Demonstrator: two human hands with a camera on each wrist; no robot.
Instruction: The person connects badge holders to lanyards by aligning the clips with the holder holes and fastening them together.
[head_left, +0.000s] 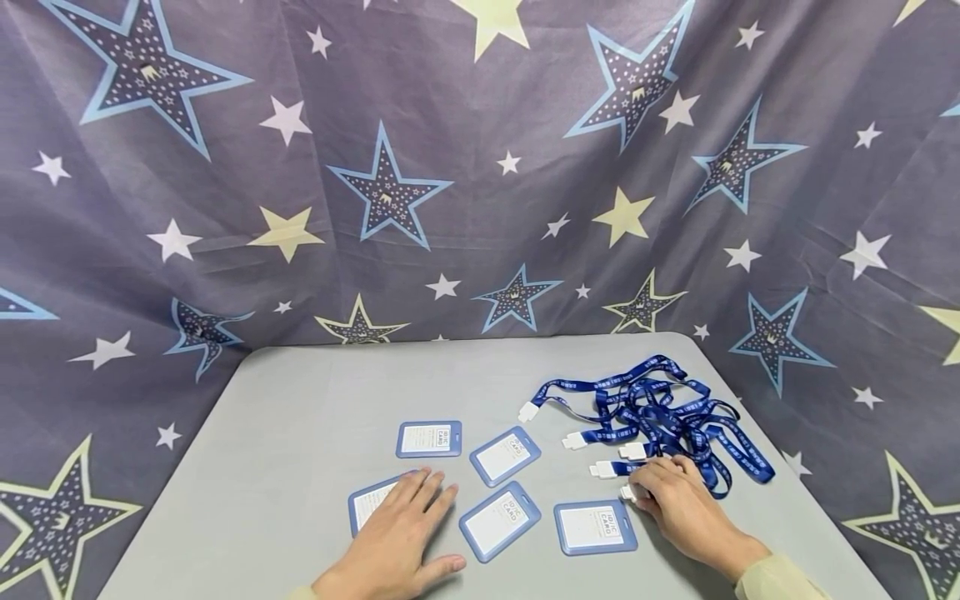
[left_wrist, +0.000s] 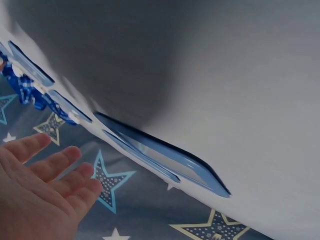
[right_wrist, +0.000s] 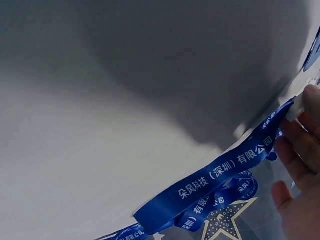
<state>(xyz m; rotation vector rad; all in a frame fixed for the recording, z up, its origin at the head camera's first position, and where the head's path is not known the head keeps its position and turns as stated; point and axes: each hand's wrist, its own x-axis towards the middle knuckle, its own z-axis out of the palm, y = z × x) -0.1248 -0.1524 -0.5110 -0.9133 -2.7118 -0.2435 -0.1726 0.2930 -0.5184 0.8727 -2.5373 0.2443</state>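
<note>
My left hand (head_left: 405,533), fingers spread and fairly straight, is over a blue-framed ID card holder (head_left: 366,503) and hides part of it. In the left wrist view that hand (left_wrist: 50,185) holds nothing. My right hand (head_left: 688,510) pinches the white plastic clip (head_left: 628,493) of a blue lanyard (right_wrist: 225,172), beside the nearest card holder (head_left: 596,527). White lettering runs along the strap in the right wrist view. More blue lanyards (head_left: 667,408) lie tangled just beyond the right hand, several white clips pointing left.
Three more card holders lie between the hands: one upper left (head_left: 429,439), one upper middle (head_left: 506,457), one lower middle (head_left: 500,522). All are on a grey table (head_left: 300,417). A star-patterned cloth (head_left: 450,250) hangs behind and beside it.
</note>
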